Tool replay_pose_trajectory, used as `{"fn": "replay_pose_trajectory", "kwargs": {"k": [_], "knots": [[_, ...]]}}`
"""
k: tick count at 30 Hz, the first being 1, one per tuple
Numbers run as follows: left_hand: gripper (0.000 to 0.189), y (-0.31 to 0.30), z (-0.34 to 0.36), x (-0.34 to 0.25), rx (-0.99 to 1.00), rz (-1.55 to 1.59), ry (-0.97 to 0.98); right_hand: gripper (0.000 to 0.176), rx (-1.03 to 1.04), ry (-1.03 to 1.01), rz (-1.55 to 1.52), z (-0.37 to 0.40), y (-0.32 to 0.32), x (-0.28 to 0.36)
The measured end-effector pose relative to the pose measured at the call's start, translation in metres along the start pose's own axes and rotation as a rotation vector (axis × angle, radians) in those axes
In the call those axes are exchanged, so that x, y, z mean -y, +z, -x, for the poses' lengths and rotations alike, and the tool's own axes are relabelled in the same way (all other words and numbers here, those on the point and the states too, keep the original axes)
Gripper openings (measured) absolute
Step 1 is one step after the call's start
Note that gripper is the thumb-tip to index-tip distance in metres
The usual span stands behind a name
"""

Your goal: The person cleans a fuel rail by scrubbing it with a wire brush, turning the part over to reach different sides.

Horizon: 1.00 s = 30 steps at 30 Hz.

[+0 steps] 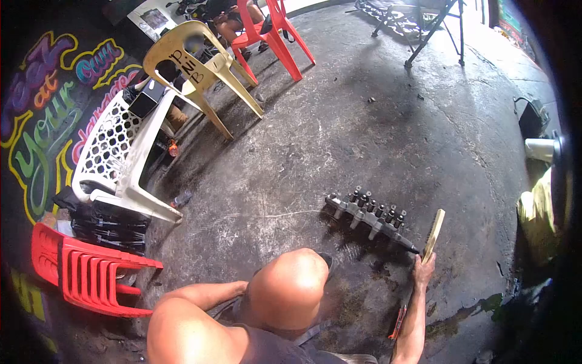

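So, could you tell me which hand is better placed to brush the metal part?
Probably the right: the right hand grips the brush beside the metal part, while the left hand is out of sight.

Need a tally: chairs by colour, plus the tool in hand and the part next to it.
Red chairs: 3
Beige chair: 1
White chair: 1
Wire brush, held in the right hand: 1
Metal shaft part on the floor: 1
Total: 7

Right hand (422, 270) clenched, arm outstretched
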<state>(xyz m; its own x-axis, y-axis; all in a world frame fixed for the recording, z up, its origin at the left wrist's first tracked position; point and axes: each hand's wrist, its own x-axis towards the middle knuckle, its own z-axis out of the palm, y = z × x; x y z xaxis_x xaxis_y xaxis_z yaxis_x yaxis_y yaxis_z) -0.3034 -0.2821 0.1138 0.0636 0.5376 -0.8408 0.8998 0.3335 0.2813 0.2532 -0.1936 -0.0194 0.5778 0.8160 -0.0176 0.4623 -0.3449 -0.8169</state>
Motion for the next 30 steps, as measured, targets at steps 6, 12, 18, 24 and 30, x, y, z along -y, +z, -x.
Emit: {"fn": "replay_pose_trajectory", "kwargs": {"k": [6, 12, 18, 24, 30], "knots": [[0.051, -0.004, -0.005, -0.004, -0.007, 0.008, 0.016, 0.031, -0.013, 0.126, -0.133, -0.013, 0.005, -0.003], [0.05, -0.006, -0.007, -0.007, -0.013, 0.013, 0.026, 0.029, -0.013, 0.257, -0.03, -0.016, 0.01, -0.01], [0.049, -0.006, -0.009, -0.011, -0.012, 0.008, 0.034, 0.034, 0.023, 0.291, -0.053, -0.019, 0.013, -0.02], [0.049, -0.004, -0.011, -0.016, -0.014, 0.007, 0.033, 0.035, 0.005, 0.193, -0.048, -0.024, 0.024, -0.043], [0.049, -0.006, -0.013, -0.021, -0.019, -0.007, 0.04, 0.029, 0.024, 0.379, -0.405, -0.031, 0.031, -0.056]]}}
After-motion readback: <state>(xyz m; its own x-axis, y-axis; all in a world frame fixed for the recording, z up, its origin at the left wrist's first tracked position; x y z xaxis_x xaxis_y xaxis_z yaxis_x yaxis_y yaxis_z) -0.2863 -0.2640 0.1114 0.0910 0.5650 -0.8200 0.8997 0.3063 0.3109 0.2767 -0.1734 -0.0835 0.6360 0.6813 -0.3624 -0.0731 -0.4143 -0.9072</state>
